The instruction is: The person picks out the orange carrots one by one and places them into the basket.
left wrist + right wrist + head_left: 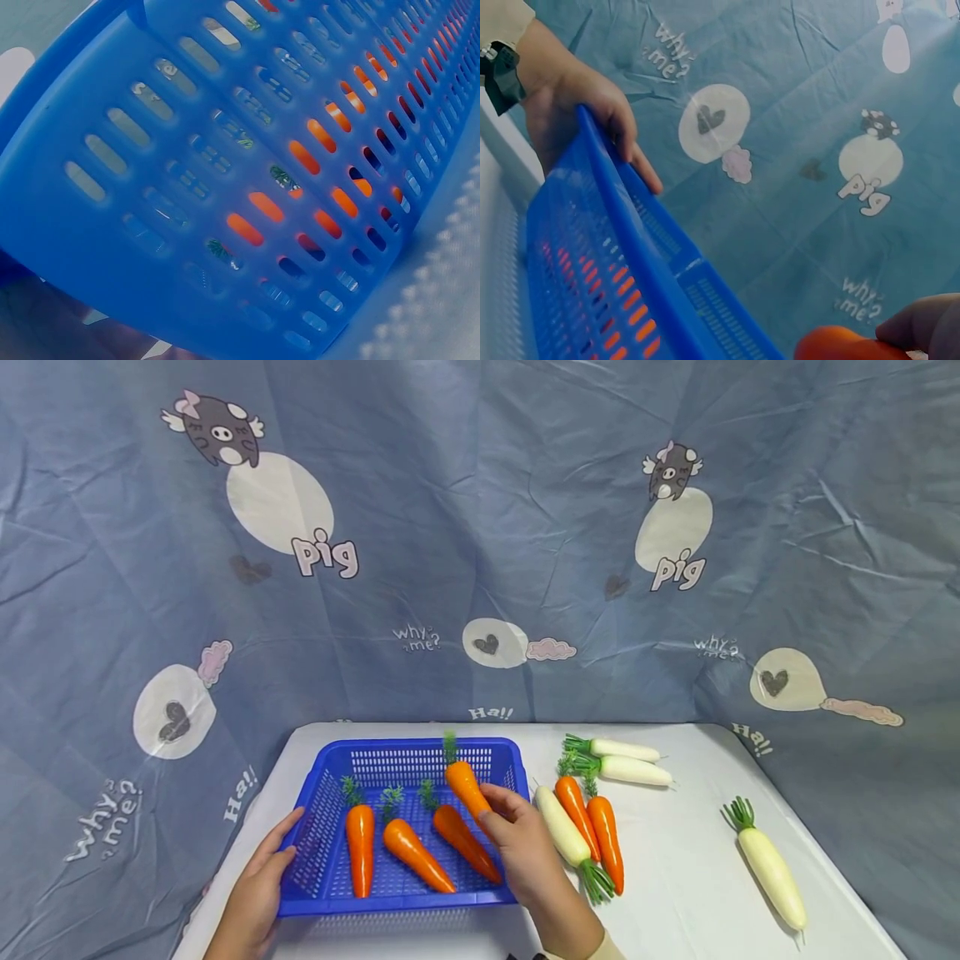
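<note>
My right hand [528, 847] pinches an orange carrot [467, 787] by its lower end, with its green top pointing away. This carrot is over the right part of a blue plastic basket [397, 907]. Seen from the right wrist, the same carrot [840, 343] shows at the bottom under the fingers. My left hand [258, 889] grips the basket's left rim, which runs into the hand in the right wrist view. Inside the basket lie a left carrot [361, 852], a middle carrot [417, 855] and a darker carrot [467, 843] beside my right hand.
Right of the basket, a white radish [561, 825] lies beside two carrots [606, 839]. Behind them are two more white radishes [633, 771]. Another radish [772, 877] lies alone near the right edge of the white table [697, 860]. A blue printed cloth [420, 527] hangs behind.
</note>
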Tool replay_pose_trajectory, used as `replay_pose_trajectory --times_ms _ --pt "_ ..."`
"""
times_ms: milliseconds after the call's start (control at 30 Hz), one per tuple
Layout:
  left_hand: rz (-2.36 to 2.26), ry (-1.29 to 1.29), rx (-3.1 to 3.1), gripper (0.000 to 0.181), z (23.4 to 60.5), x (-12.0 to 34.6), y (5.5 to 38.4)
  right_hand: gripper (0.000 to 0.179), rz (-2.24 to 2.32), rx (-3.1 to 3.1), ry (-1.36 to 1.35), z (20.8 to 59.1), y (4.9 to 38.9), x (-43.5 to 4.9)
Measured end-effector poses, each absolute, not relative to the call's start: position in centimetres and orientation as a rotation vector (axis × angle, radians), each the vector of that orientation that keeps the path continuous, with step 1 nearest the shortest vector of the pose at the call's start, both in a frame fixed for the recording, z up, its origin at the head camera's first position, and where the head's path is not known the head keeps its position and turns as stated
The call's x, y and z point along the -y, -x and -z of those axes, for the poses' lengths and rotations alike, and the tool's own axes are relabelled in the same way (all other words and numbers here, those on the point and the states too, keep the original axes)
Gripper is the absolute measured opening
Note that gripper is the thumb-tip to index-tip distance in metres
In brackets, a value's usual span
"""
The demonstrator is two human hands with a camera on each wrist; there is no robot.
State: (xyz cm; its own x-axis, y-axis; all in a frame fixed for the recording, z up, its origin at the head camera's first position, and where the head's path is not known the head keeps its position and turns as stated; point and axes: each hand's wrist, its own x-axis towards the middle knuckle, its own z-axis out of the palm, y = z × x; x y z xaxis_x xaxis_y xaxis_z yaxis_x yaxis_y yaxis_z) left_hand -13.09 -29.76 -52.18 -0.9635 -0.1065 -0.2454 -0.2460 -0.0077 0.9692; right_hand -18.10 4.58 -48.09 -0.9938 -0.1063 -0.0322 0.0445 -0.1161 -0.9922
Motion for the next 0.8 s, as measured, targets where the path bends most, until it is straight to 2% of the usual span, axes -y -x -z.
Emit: replay_pose_trajectory --times_ms 800 --pt "-2.121 0.409 -2.112 0.057 52.1 29.6 13.2 0.039 2.127 -2.11 0.057 48.7 18.3 -2.2"
